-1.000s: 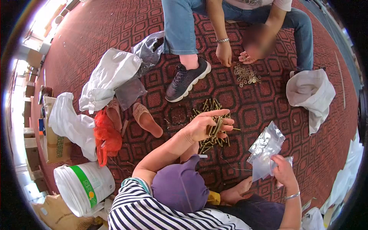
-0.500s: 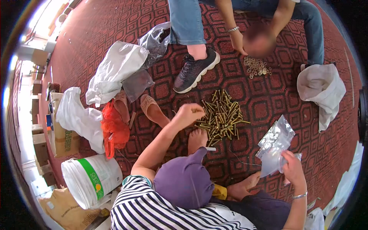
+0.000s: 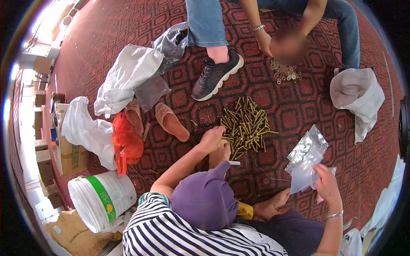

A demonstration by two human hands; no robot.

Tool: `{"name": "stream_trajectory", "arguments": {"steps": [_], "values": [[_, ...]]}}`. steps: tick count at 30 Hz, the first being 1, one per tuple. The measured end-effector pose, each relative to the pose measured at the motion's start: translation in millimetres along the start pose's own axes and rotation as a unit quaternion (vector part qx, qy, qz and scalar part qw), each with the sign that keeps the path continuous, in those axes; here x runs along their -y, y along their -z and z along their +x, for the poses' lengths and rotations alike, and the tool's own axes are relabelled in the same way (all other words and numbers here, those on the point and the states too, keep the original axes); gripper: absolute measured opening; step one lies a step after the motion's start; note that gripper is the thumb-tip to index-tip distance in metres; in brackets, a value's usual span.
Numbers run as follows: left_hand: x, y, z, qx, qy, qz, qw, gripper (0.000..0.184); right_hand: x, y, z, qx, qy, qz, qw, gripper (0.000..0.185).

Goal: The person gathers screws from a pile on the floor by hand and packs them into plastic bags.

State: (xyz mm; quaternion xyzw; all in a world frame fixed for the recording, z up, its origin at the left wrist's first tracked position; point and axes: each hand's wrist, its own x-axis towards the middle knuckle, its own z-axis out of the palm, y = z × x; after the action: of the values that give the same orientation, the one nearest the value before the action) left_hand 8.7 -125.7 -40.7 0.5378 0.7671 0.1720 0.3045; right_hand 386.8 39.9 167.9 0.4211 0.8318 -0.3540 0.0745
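While set against the left edge of the heaped brass-coloured screws (image 3: 250,126) with left hand (image 3: 212,141), also grasping clear plastic bags (image 3: 308,155) in right hand (image 3: 326,182), pinched between thumb and fingers, off to the right of the heap. Cannot tell whether gripping any screws on the left or just touching; too much hidden behind bent fingers.

Looks like pick-up from the loose heap, at the gathering stage. Calls next for closing left fingers around a few screws and lifting clear without dragging neighbours along, with bags held steady.

Heaped straight on dark red patterned carpet (image 3: 307,98). Beyond: loose washers (image 3: 284,70), also on carpet, just beside a co-worker's hand (image 3: 265,44); blurred over next to that. To the left: slippers (image 3: 171,123), red plastic bag (image 3: 127,145), white sack (image 3: 128,74), cardboard box (image 3: 73,158), green-banded bucket (image 3: 123,187). To the right: gaping pale sack (image 3: 361,96). Washed out along far left; unreadable there.
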Motion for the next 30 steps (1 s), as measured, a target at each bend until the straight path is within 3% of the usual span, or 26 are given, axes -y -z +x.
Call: {"name": "stream_trajectory", "arguments": {"steps": [4,8,14,19,23,26,30], "values": [[12.4,-9.2,4.0,-0.002,-0.034,-0.041,0.999,0.028,3.0,2.7,1.6,-0.003,0.007,-0.007,1.0,0.045],[8.1,-3.2,0.9,0.007,-0.045,-0.002,0.999,0.031,9.4,5.3,3.5,0.021,-0.032,0.021,0.999,0.044],[7.4,-1.0,0.4,-0.002,-0.083,0.009,0.997,0.031,5.0,2.1,4.1,0.006,-0.003,0.0,1.0,0.044],[8.8,-2.2,1.9,-0.003,-0.075,-0.036,0.997,0.026,1.2,-0.7,2.2,-0.003,0.005,-0.009,1.0,0.043],[-0.2,3.6,2.9,0.008,0.013,-0.09,0.996,0.023,-1.6,-0.4,1.9,-0.004,0.015,-0.01,1.0,0.042],[-6.7,3.9,5.9,-0.011,-0.037,-0.077,0.996,0.022,-6.9,0.8,-0.3,-0.005,0.023,-0.035,0.999,0.04],[-20.1,12.5,10.9,0.007,0.024,-0.059,0.998,0.024,-0.5,2.0,1.7,-0.018,0.039,-0.024,0.999,0.039]]}}
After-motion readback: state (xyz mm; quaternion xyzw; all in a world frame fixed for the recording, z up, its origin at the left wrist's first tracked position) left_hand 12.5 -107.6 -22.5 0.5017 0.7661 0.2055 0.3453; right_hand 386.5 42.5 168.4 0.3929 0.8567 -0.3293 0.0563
